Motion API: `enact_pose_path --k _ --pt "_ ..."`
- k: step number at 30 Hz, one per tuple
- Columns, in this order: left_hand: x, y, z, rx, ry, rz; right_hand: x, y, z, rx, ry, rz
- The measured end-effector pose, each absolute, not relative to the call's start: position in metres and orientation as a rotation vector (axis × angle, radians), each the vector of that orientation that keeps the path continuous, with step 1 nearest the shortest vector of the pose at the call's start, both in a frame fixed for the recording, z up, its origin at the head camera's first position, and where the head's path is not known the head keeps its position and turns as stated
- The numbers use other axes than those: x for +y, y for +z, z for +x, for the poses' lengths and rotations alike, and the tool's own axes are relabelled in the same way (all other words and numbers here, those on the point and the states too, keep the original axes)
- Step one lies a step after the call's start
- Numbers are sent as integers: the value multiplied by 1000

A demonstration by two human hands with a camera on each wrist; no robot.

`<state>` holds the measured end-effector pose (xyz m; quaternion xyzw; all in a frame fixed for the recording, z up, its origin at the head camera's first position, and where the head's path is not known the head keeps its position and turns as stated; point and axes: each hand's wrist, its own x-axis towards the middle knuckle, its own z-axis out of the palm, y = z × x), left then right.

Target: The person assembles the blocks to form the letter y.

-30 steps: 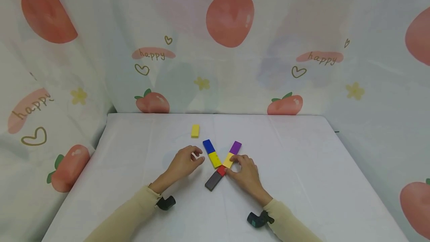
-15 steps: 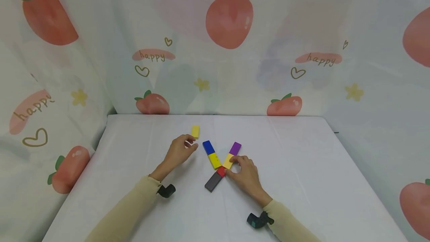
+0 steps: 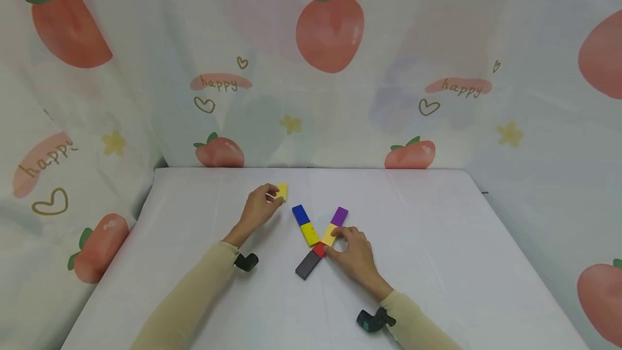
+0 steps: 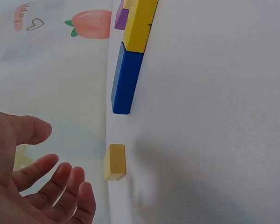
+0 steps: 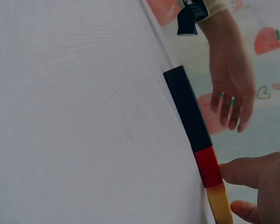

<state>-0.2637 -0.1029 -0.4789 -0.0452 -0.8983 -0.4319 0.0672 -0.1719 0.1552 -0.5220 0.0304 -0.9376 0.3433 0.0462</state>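
Observation:
Near the far side of the table, my left hand [image 3: 257, 208] hovers beside a single yellow block [image 4: 116, 158]. The left wrist view shows the thumb and fingers spread, with a gap between them and that block. Several flat blocks form a Y shape. One branch is a blue block [image 3: 301, 215] and a yellow block [image 3: 309, 234]; the other is a purple block [image 3: 339, 216] and a light yellow-orange block [image 3: 329, 235]. A red block [image 5: 208, 168] and a dark grey block [image 3: 308, 265] make the stem. My right hand [image 3: 357, 253] touches the red block with its thumb; its index fingertip is at the yellow-orange block.
A white cloth covers the table [image 3: 437, 263]. Behind it and at both sides hang fruit-printed curtains [image 3: 311, 107]. Black wrist cameras sit on the left sleeve [image 3: 194, 290] and the right sleeve [image 3: 418, 317].
My left hand has moved away from the Y shape, toward the far side, and now reaches the lone yellow block. The right hand and the arranged blocks stay in place.

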Motion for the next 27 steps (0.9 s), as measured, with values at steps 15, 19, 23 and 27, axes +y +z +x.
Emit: enact_pose_path --k 15,19,23,27 --pt "-103 -491 -288 -2844 -1300 44 155 -522 -172 -2865 1042 100" --pt "-102 -496 -293 -2869 -1353 90 155 -522 -172 -2859 1039 107" --pt "-98 -499 -297 -2885 -1359 134 155 -522 -171 -2855 1041 98" --pt "-96 -502 -301 -2891 -1325 148 155 -523 -171 -2848 1038 99"
